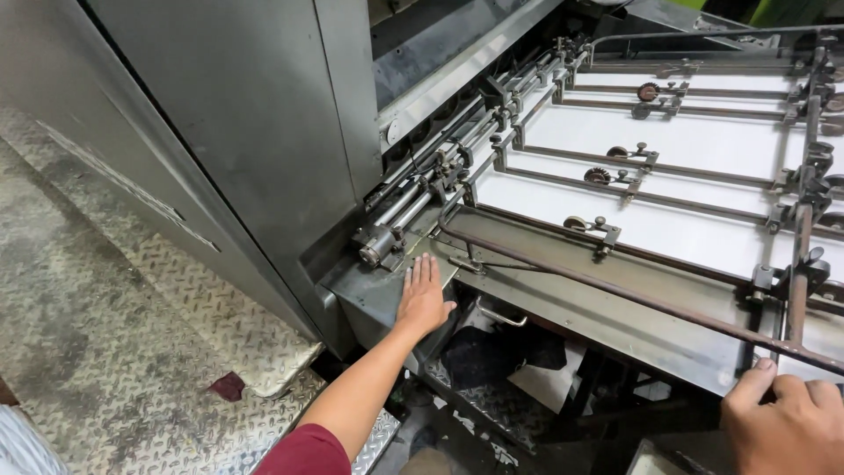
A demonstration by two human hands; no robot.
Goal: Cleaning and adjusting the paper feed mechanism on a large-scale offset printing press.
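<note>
While the left hand (424, 297) presses the feed table (563, 295), the right hand (789, 424) grips its rod (633, 297).

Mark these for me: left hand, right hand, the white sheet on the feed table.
left hand (424, 297), head view, back of the hand, flat on the metal ledge.
right hand (785, 420), head view, knuckles, thumb by the rusty bar.
white sheet (703, 145), head view, bare patch between guide rails.
</note>
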